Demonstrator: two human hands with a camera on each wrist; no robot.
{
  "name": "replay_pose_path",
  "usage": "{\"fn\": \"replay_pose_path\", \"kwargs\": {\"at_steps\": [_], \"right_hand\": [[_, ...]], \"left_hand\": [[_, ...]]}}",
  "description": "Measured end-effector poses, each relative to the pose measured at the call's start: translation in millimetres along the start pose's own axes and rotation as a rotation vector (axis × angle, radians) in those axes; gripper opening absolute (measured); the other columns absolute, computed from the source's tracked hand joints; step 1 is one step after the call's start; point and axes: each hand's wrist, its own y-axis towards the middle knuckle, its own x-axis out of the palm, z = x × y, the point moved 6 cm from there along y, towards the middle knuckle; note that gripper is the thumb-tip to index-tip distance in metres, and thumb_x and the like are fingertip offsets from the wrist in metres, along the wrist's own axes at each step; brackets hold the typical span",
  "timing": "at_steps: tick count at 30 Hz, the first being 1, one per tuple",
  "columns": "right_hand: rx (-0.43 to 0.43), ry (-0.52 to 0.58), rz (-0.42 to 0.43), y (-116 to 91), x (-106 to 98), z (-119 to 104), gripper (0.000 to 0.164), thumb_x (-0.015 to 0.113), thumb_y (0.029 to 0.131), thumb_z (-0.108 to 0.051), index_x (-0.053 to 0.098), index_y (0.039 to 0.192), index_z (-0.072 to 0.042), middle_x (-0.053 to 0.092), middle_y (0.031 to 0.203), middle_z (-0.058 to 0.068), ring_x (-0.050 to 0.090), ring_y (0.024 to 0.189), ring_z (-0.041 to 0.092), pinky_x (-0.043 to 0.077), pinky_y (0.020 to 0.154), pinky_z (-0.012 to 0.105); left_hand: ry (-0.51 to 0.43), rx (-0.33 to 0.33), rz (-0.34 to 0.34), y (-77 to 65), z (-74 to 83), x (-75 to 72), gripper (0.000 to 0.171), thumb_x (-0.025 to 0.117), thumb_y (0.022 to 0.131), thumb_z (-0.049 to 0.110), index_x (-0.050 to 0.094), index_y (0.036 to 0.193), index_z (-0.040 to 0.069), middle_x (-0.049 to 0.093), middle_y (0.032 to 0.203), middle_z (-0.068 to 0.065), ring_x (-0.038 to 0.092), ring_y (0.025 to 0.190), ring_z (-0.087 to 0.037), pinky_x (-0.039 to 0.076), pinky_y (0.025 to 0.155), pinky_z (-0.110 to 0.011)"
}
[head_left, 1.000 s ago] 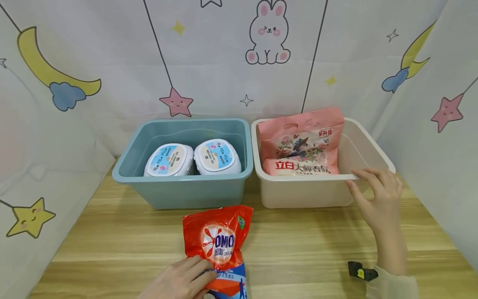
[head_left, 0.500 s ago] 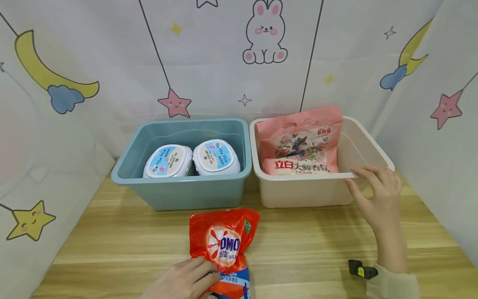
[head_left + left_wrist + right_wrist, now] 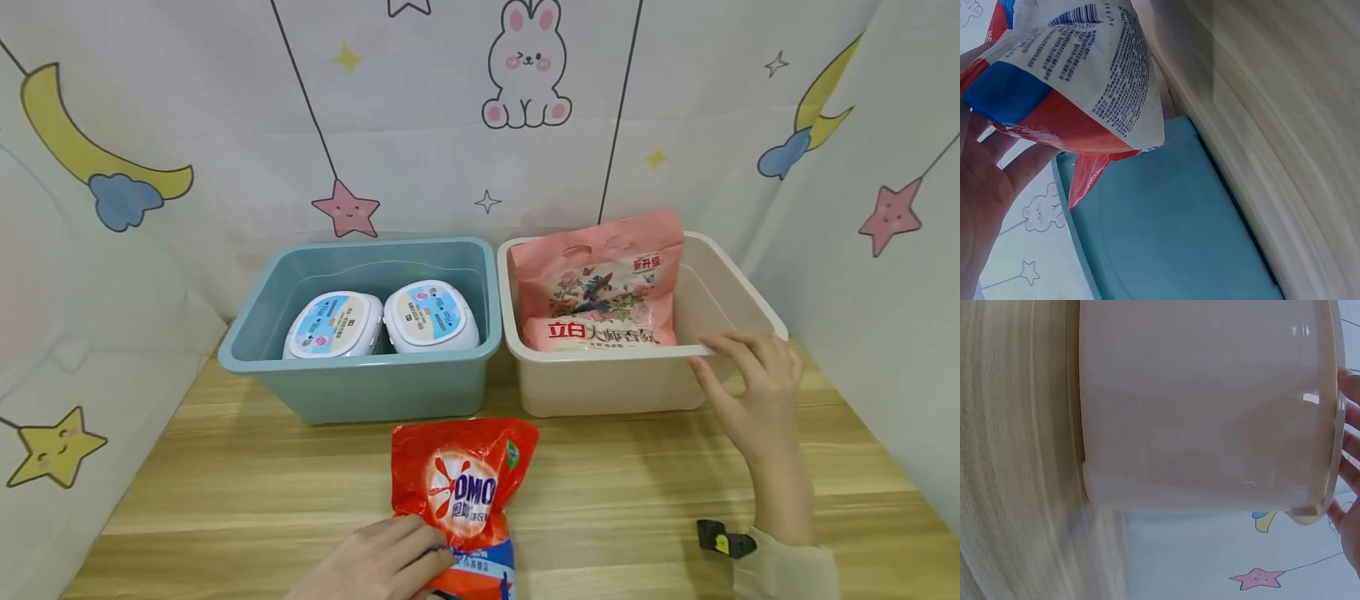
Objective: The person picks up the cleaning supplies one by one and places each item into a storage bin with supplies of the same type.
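My left hand (image 3: 382, 558) grips a red and blue OMO laundry detergent bag (image 3: 465, 500) by its left side, in front of the two bins. In the left wrist view the printed back of the bag (image 3: 1097, 75) shows, with my fingers (image 3: 1025, 165) behind it. My right hand (image 3: 761, 396) pinches the front rim of the cream bin (image 3: 611, 387) near its right corner, thumb outside and fingers over the edge. A pink detergent bag (image 3: 600, 283) leans inside that bin, on its left.
A blue-green bin (image 3: 375, 392) stands left of the cream one, holding two white tubs (image 3: 431, 312) with blue labels. Both bins are on the wood-grain table (image 3: 262, 500), against a printed cloth backdrop (image 3: 420, 125). A black strap (image 3: 726, 539) shows at my right wrist.
My left hand has carried the OMO bag to the right, toward the front of the cream bin. My right hand keeps its hold on the rim. The whole view has shifted slightly.
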Motion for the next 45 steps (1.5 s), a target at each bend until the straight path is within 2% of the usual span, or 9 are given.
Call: {"fn": "replay_pose_path", "kwargs": {"at_steps": [8,25,32,45], "right_hand": [[-0.001,0.002,0.005,0.5,0.0,-0.6,0.058,0.058,0.09,-0.054,0.072,0.096,0.002,0.064,0.096,0.023,0.051,0.096,0.041,0.022,0.098,0.034],[0.005,0.002,-0.008,1.4,-0.5,-1.7,0.059,0.057,0.09,-0.054,0.072,0.096,0.002,0.063,0.097,0.023,0.05,0.096,0.041,0.023,0.099,0.036],[0.004,-0.001,-0.008,0.9,-0.4,-1.5,0.059,0.057,0.09,-0.054,0.072,0.096,0.002,0.063,0.097,0.023,0.05,0.097,0.042,0.024,0.098,0.037],[-0.001,-0.001,-0.004,1.0,0.0,-1.6,0.058,0.058,0.09,-0.053,0.072,0.096,0.002,0.064,0.096,0.023,0.051,0.097,0.042,0.023,0.099,0.035]], "left_hand": [[0.039,0.046,-0.016,6.6,8.2,-7.2,0.042,0.055,0.089,0.056,0.053,0.123,0.029,0.058,0.114,0.015,0.054,0.1,0.003,0.046,0.071,-0.006],[0.093,0.117,0.059,16.8,17.6,-20.3,0.041,0.057,0.09,0.053,0.055,0.122,0.028,0.061,0.114,0.014,0.055,0.1,0.003,0.046,0.075,-0.005],[0.077,0.114,0.062,23.4,20.0,-26.2,0.043,0.058,0.089,0.054,0.055,0.123,0.028,0.061,0.115,0.014,0.055,0.101,0.003,0.048,0.076,-0.007],[0.077,0.127,0.115,31.1,24.7,-35.8,0.042,0.058,0.089,0.053,0.056,0.123,0.028,0.061,0.116,0.015,0.056,0.106,0.004,0.049,0.077,-0.009]]}}
